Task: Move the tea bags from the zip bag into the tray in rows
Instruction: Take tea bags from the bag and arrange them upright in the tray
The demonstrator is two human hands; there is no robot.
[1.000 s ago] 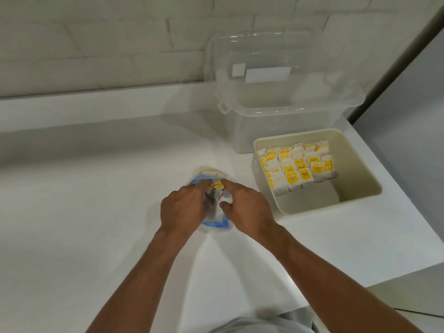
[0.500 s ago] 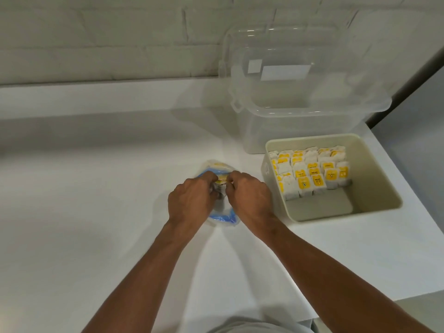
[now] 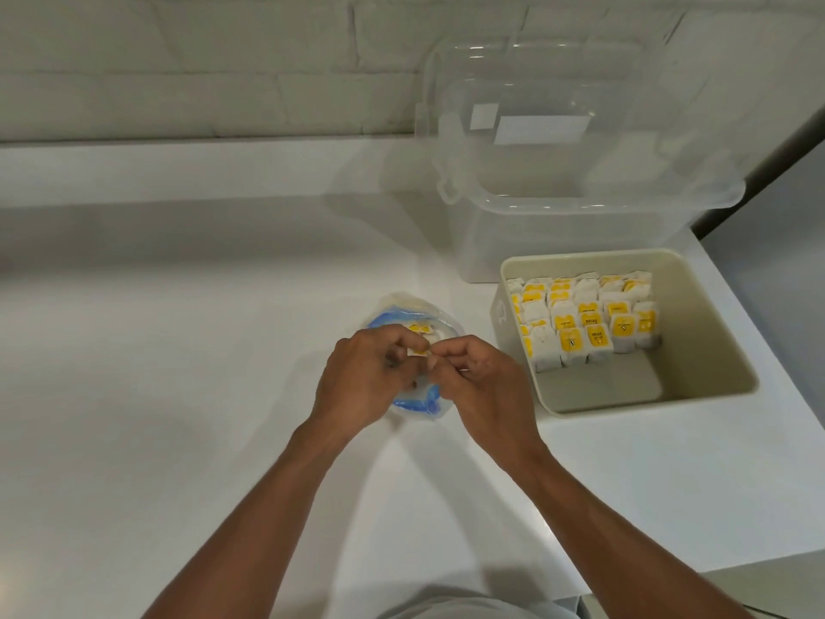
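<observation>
- Step in hand, by judgement — freeing one tea bag (image 3: 419, 350): it was best pinched by its paper body and lifted clear of the zip bag (image 3: 402, 312) without dragging its neighbours.
- The left hand (image 3: 361, 382) and the right hand (image 3: 484, 388), fingers curled, pinched that tea bag over the zip bag.
- The tray (image 3: 698, 332), its far part filled with rows (image 3: 585, 326), stood just to the right of the right hand.

Counter (image 3: 178, 350) bears zip bag (image 3: 404, 311), tray (image 3: 754, 386), bin (image 3: 580, 230)
</observation>
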